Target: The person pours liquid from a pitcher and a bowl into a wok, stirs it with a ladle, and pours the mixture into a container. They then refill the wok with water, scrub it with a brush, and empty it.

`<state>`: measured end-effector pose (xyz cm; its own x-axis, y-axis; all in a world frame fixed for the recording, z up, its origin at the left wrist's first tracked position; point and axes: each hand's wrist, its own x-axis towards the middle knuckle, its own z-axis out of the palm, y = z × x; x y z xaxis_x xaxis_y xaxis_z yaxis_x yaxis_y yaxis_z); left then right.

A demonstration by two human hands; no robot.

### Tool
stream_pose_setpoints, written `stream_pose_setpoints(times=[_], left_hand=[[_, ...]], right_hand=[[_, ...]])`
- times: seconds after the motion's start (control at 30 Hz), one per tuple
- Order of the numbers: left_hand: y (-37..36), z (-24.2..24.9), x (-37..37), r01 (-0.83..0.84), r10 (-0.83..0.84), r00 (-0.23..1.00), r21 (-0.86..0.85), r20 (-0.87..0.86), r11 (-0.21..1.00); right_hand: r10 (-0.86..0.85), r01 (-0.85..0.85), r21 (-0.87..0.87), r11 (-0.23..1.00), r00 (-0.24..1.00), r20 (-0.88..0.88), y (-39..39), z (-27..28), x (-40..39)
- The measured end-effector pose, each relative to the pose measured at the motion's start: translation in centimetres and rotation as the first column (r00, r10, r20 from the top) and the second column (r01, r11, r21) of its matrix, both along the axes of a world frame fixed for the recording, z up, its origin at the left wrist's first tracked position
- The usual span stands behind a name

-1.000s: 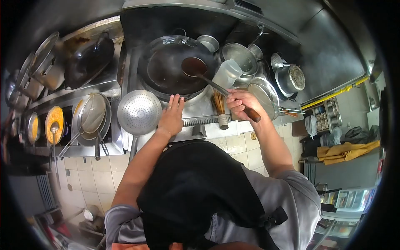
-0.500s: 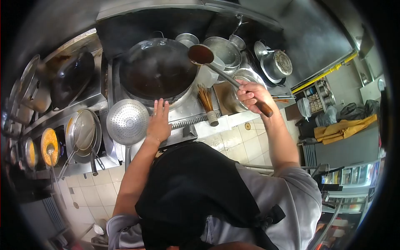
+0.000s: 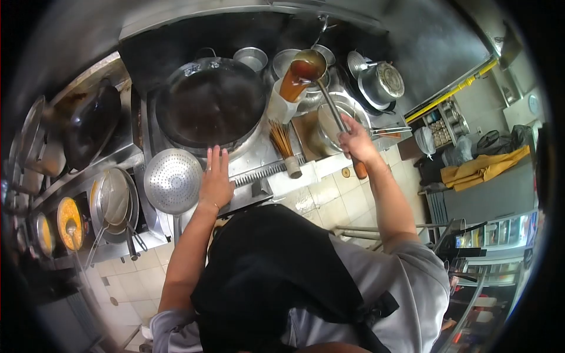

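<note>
Right hand (image 3: 355, 141) clasps ladle (image 3: 333, 108), tipped upper centre apparently so brown liquid (image 3: 293, 86) runs into plastic pitcher (image 3: 280, 110); left hand (image 3: 216, 182), fingers straight, beside wok (image 3: 175, 130), centre-left, likely bracing.

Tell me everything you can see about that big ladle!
The ladle has a round, metal-looking bowl, a long grey shaft and a brown, wooden-looking end. The right hand grips its handle. It's raised, its bowl tipped, and brown liquid pours over the edge into the whitish jug. Whether bowl and jug touch is hard to tell.
</note>
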<state>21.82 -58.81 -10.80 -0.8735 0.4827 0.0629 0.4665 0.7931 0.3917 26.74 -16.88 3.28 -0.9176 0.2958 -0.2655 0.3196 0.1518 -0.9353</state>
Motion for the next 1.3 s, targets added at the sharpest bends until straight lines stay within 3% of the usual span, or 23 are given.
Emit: stream_pose_setpoints(times=[0.13, 0.17, 0.2, 0.27, 0.4, 0.43, 0.47, 0.5, 0.53, 0.57, 0.67, 0.73, 0.77, 0.8, 0.83, 0.9, 1.0, 1.03, 1.07, 1.1, 1.13, 1.2, 1.3], left_hand=[[0.3, 0.3, -0.6, 0.005, -0.005, 1.000, 0.003, 0.010, 1.000], [0.3, 0.3, -0.4, 0.000, 0.000, 1.000, -0.006, 0.024, 1.000], [0.3, 0.4, -0.4, 0.000, 0.000, 1.000, -0.007, 0.021, 1.000], [0.3, 0.4, -0.4, -0.003, 0.004, 1.000, -0.031, 0.022, 1.000], [0.3, 0.4, -0.5, 0.001, 0.000, 1.000, -0.033, 0.018, 0.999], [0.4, 0.4, -0.5, 0.004, -0.003, 1.000, -0.031, 0.011, 1.000], [0.2, 0.5, -0.3, 0.000, 0.000, 1.000, -0.032, 0.009, 0.999], [0.1, 0.6, -0.2, -0.021, 0.021, 1.000, -0.038, 0.006, 0.999], [0.0, 0.7, -0.2, -0.006, 0.007, 1.000, -0.062, 0.015, 0.998], [-0.1, 0.8, -0.3, 0.006, -0.004, 1.000, -0.085, 0.024, 0.996], [-0.2, 0.5, -0.1, -0.012, 0.010, 1.000, -0.071, -0.024, 0.997], [-0.3, 0.6, 0.0, -0.022, 0.021, 1.000, -0.058, -0.019, 0.998], [-0.3, 0.4, 0.1, -0.018, 0.017, 1.000, -0.083, -0.014, 0.996], [-0.3, 0.3, -0.1, -0.012, 0.011, 1.000, -0.106, -0.013, 0.994], [-0.3, 0.0, -0.1, -0.017, 0.015, 1.000, -0.106, -0.015, 0.994], [-0.5, -0.4, -0.3, -0.008, 0.003, 0.999, -0.121, -0.042, 0.993], [-0.5, 0.8, 0.0, -0.012, 0.013, 1.000, -0.124, 0.006, 0.992], [-0.6, 0.5, -0.2, -0.018, 0.019, 1.000, -0.120, 0.003, 0.993], [-0.5, -0.4, -0.2, -0.020, 0.016, 0.999, -0.120, -0.031, 0.993], [-0.5, -1.2, -0.2, -0.022, 0.014, 0.998, -0.118, -0.062, 0.993], [-0.5, -1.9, 0.0, -0.025, 0.019, 0.999, -0.113, -0.049, 0.993], [-0.6, -2.8, -0.3, -0.033, 0.017, 0.989, -0.104, -0.146, 0.994], [-0.6, -2.9, -0.3, -0.039, 0.024, 0.987, -0.092, -0.157, 0.995]], right_hand=[[0.047, -0.052, 0.354, 0.934, 0.999, 0.023, -0.5, -1.1, 1.3], [0.392, 0.059, 0.788, 0.613, 0.843, -0.368, 3.7, -7.6, 0.4], [0.392, 0.061, 0.787, 0.614, 0.842, -0.371, 2.6, -6.9, 0.9], [0.087, -0.019, 0.754, 0.656, 0.995, -0.050, -2.3, -4.7, 3.1], [0.139, -0.084, 0.737, 0.670, 0.990, -0.014, -2.6, -7.9, 3.8], [0.215, 0.000, 0.796, 0.606, 0.963, -0.164, -1.5, -10.3, 3.6], [0.224, -0.007, 0.791, 0.611, 0.961, -0.164, -1.0, -9.8, 3.8], [0.071, -0.024, 0.318, 0.948, 0.988, -0.136, -0.4, -9.0, 3.5], [-0.029, 0.025, -0.259, 0.966, 0.999, -0.014, -0.8, -7.7, 2.9], [-0.038, 0.012, -0.448, 0.894, 0.998, -0.048, -1.9, -5.7, 2.3], [0.108, -0.111, -0.536, 0.837, 0.993, -0.036, -3.2, -3.7, -0.4], [0.181, -0.170, -0.464, 0.869, 0.983, -0.021, -4.6, -4.6, -3.3], [0.252, -0.255, -0.040, 0.966, 0.964, -0.081, -5.7, -6.2, -5.0], [0.337, -0.269, 0.396, 0.878, 0.935, -0.112, -6.7, -7.3, -6.6], [0.341, -0.271, 0.397, 0.877, 0.933, -0.114, -7.6, -8.3, -7.5], [0.425, -0.244, 0.831, 0.500, 0.905, 0.011, -9.5, -9.5, -8.7], [0.357, -0.347, 0.747, 0.567, 0.921, 0.156, -12.3, -10.0, -7.0], [0.510, -0.143, 0.809, 0.570, 0.833, -0.212, -13.5, -10.2, -6.2], [0.517, -0.153, 0.811, 0.565, 0.831, -0.204, -13.3, -9.7, -6.0], [0.377, -0.356, 0.272, 0.894, 0.926, -0.024, -12.3, -8.7, -5.9], [0.345, -0.241, -0.382, 0.892, 0.910, 0.230, -13.4, -4.8, -5.0], [0.333, -0.120, -0.666, 0.736, 0.921, 0.203, -13.8, -1.6, -4.3], [0.350, -0.065, -0.771, 0.633, 0.913, 0.210, -12.7, -0.4, -4.5]])
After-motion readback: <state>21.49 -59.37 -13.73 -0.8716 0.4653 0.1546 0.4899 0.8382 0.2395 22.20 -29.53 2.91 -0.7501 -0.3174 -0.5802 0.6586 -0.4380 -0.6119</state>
